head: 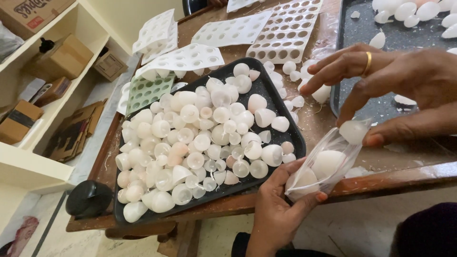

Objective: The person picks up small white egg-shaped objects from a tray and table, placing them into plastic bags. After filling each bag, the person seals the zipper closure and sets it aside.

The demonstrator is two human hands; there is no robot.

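1. The left hand [278, 202] grips a clear bag [323, 164] at the table's [404, 178] near edge, just right of the black tray [281, 107].
2. The right hand [395, 81] pinches a white shell [353, 131] at the bag's mouth.
3. The bag holds white shells; the tray is heaped with them, little bare floor showing.
4. White moulds [285, 33] lie behind the tray.

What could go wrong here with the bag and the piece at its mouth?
1. The right hand pinches a white piece only by the fingertips at the bag mouth; it could slip and miss.
2. The left hand holds the bag past the table edge, so a dropped piece may fall to the floor.
3. The heaped tray sits close; pieces could get knocked off.
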